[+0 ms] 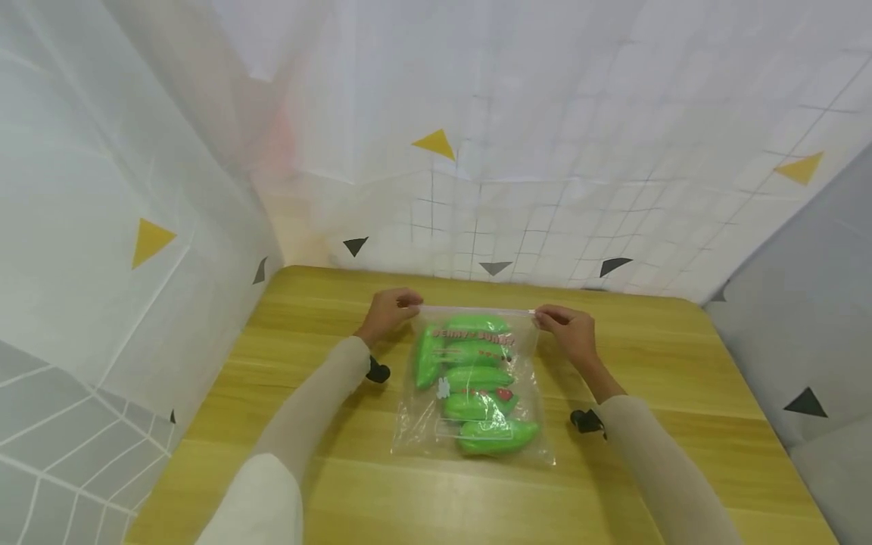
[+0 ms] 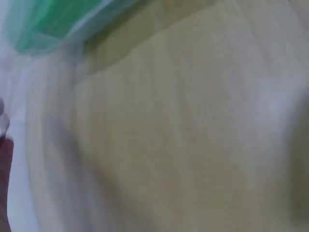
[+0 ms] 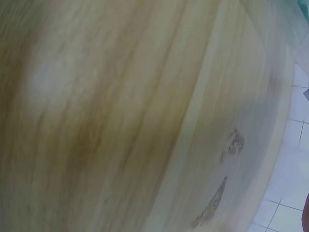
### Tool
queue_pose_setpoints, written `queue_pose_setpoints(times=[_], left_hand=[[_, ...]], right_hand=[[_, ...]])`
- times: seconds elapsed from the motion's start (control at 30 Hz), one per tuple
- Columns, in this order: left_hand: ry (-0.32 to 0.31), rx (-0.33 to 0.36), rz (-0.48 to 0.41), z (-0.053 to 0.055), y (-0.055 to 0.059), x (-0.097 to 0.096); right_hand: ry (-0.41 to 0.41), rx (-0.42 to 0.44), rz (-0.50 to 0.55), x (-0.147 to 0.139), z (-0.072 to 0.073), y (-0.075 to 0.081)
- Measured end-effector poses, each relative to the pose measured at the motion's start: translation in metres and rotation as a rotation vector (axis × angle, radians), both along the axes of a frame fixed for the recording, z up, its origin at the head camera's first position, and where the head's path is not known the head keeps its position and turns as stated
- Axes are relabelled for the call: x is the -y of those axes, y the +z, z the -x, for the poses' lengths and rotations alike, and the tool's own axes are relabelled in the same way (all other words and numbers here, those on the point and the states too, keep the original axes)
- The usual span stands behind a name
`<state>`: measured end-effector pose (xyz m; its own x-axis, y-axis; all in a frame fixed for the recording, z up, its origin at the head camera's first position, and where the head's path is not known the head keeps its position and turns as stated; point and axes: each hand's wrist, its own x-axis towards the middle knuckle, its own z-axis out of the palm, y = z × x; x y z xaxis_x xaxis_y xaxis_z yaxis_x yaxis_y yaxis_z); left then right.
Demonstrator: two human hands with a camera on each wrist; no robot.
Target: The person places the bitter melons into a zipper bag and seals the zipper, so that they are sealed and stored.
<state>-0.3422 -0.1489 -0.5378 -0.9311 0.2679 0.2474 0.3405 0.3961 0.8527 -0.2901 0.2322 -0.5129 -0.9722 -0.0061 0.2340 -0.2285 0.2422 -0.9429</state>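
A clear zip bag (image 1: 422,431) printed with red lettering and a small white bunny hangs or lies with its top edge toward the back of the table. Inside are several bright green, long, tapered pieces (image 1: 500,437), most lying crosswise and one upright at the left. My left hand (image 1: 390,314) pinches the bag's top left corner. At the top right corner, the thumb and fingers of my right hand (image 1: 571,331) pinch the zip edge. The left wrist view catches a wrapped green piece (image 2: 63,21) and a bit of the hand at its edge.
The wooden table (image 1: 272,424) has rounded back corners. White sheeting (image 1: 381,197) with triangles and grid lines stands behind it and along both sides. Black wrist cameras, such as the one on the right (image 1: 587,421), sit under each forearm.
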Motion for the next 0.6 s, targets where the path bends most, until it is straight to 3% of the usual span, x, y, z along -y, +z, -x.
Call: queue_pose_setpoints(times=[0.17,0.37,0.6], left_hand=[[-0.074,-0.043,0.11,0.007,0.017,-0.023],[-0.214,-0.09,0.209,0.012,0.045,-0.069],[-0.298,-0.115,0.23,0.012,0.056,-0.12]], right_hand=[[0.009,-0.001,0.046,0.001,0.001,-0.002],[0.01,-0.009,0.069,0.002,-0.002,-0.001],[-0.007,0.004,0.081,0.008,-0.005,0.001]])
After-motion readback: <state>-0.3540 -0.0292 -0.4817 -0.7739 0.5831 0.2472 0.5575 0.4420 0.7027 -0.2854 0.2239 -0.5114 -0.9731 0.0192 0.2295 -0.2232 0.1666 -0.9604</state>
